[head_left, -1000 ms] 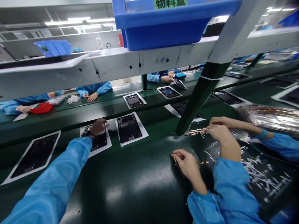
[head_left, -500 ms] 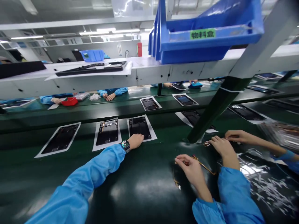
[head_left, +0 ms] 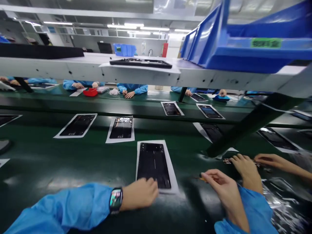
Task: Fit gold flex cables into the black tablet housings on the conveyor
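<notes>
A black tablet frame [head_left: 153,165] lies on a white sheet [head_left: 173,177] on the green bench right in front of me. My left hand [head_left: 140,194], with a smartwatch on its wrist, has its fingers curled over the near end of that frame and sheet. My right hand [head_left: 219,185] is closed in a pinch on a thin orange flex cable [head_left: 200,177], just right of the sheet. Close to the right, a co-worker's two hands [head_left: 245,165] handle small parts [head_left: 227,161] on the bench.
More black frames on white sheets [head_left: 121,128] ride the green conveyor [head_left: 36,104] beyond. A dark slanted post [head_left: 246,126] stands at right under a white shelf [head_left: 97,70] with blue bins [head_left: 243,48]. Clear plastic trays [head_left: 285,201] lie at lower right. People in blue sleeves [head_left: 133,88] work across the line.
My left hand has dragged the frame on its sheet off the belt toward me. My view has lifted and swung left; my right hand stays closed on the flex cable.
</notes>
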Tool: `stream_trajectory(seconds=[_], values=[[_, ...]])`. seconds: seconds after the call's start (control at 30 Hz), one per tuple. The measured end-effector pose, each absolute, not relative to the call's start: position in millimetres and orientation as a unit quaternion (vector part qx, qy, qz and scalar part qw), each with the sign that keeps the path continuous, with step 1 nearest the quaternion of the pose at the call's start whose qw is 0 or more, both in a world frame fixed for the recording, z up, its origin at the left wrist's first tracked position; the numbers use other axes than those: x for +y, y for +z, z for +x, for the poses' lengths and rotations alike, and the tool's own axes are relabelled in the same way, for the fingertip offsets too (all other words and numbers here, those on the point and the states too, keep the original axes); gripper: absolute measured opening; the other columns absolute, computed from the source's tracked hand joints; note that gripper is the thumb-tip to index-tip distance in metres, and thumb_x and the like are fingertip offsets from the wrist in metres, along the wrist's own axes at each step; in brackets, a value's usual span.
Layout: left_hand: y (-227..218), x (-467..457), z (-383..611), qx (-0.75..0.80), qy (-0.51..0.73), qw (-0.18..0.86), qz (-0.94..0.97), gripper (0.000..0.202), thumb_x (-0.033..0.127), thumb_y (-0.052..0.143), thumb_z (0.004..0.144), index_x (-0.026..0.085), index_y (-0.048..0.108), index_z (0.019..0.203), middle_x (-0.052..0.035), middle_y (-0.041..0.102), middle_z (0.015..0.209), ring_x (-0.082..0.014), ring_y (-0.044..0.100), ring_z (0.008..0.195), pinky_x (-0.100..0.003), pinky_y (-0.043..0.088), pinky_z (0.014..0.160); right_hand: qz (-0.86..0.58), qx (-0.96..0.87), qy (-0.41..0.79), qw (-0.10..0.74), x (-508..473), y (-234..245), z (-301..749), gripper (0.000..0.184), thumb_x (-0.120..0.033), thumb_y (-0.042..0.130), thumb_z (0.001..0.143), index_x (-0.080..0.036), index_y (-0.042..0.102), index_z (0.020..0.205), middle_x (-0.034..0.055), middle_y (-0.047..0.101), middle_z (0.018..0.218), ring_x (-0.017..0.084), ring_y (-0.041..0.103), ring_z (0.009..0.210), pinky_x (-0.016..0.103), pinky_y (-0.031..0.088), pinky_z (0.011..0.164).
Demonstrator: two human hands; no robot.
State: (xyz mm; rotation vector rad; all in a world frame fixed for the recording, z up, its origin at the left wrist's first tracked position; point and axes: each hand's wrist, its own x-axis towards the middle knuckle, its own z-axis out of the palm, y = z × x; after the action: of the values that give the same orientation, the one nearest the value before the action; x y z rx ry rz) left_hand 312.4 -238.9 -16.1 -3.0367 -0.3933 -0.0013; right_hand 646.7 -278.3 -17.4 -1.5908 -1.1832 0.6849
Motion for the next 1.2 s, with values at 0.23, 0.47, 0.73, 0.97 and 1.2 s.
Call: stream_trajectory(seconds=[0.23,0.47,0.73,0.97,1.2], values=[[-35.1,-339.0,278.8,-0.185,-0.027,-0.113,-0.976,0.017,0.026,0.057,0.093,0.013,0.056,0.105,-0.0051,0.061,0.092,-0.0197,0.058,0.079,-0.031,0.048,0.056,-0.644,-0.602,0.342,0.325,-288.6,40.4,590.6,0.031,-0.049,0.071,0.078,-0.02,0.074,0.09,0.0075,0.073,0.085,0.022,0.067,0.072,0.028,0.052,0.059],[-11.6,-307.2,266.8,-0.414,-0.283,-0.346,-0.793,0.087,0.04,0.08,0.073,0.019,0.03,0.14,-0.0117,0.052,0.132,-0.0259,0.051,0.121,-0.04,0.043,0.104,-0.48,-0.732,0.449,0.179,-265.7,64.7,493.0,0.02,-0.034,0.056,0.092,-0.022,0.072,0.091,0.002,0.071,0.077,0.015,0.062,0.066,0.025,0.046,0.061],[-48.5,-283.2,263.2,-0.468,-0.229,-0.164,-0.838,0.034,0.009,0.047,0.092,0.016,0.049,0.125,-0.0049,0.063,0.09,-0.0215,0.059,0.083,-0.037,0.049,0.076,-0.488,-0.726,0.456,0.163,-188.4,2.3,453.6,0.008,-0.021,0.061,0.082,-0.016,0.065,0.077,0.001,0.067,0.066,0.014,0.06,0.062,0.023,0.042,0.059],[-54.1,-266.7,252.8,-0.425,-0.138,-0.047,-0.893,0.009,0.014,0.052,0.095,0.015,0.058,0.101,-0.005,0.062,0.086,-0.0221,0.058,0.08,-0.034,0.049,0.068,-0.52,-0.749,0.398,0.107,-151.8,-40.5,434.0,0.008,-0.014,0.063,0.074,-0.016,0.069,0.07,-0.0006,0.062,0.062,0.012,0.053,0.058,0.023,0.036,0.055],[-52.5,-263.6,254.6,-0.408,-0.12,-0.089,-0.9,0.029,0.011,0.05,0.094,0.012,0.055,0.122,-0.0072,0.065,0.094,-0.0223,0.061,0.085,-0.033,0.051,0.068,-0.535,-0.748,0.388,0.062,-136.6,-46.8,425.7,0.003,-0.016,0.072,0.069,-0.018,0.07,0.07,-0.0038,0.057,0.061,0.011,0.051,0.059,0.022,0.032,0.053]])
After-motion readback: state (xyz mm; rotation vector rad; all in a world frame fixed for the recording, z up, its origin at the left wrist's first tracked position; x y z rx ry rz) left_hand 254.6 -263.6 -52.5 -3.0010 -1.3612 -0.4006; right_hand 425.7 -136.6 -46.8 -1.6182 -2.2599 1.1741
